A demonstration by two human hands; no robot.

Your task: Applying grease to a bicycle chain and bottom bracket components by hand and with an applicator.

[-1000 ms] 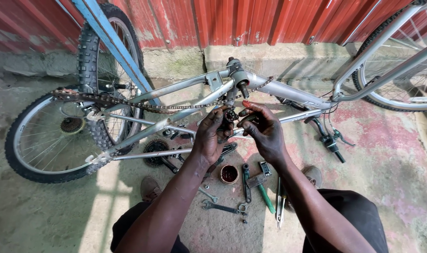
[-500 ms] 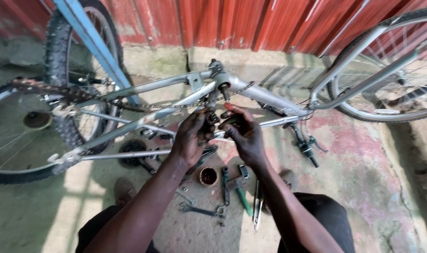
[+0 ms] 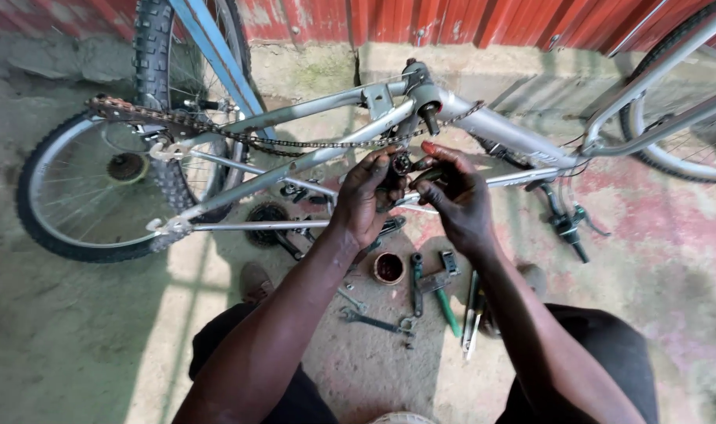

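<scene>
Head view: left hand (image 3: 366,196) and right hand (image 3: 456,196) pinch a small part (image 3: 402,165) above scattered wrenches (image 3: 373,318), bicycle frame (image 3: 499,129) behind.

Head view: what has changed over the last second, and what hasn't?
Mostly the camera shifted; the silver bicycle frame and rear wheel sit differently in view. The left hand and right hand stay together just below the frame, still working a small dark part between their fingers. Nothing was picked up or let go. The chain, the tools and the small round tin on the ground lie as before.
</scene>
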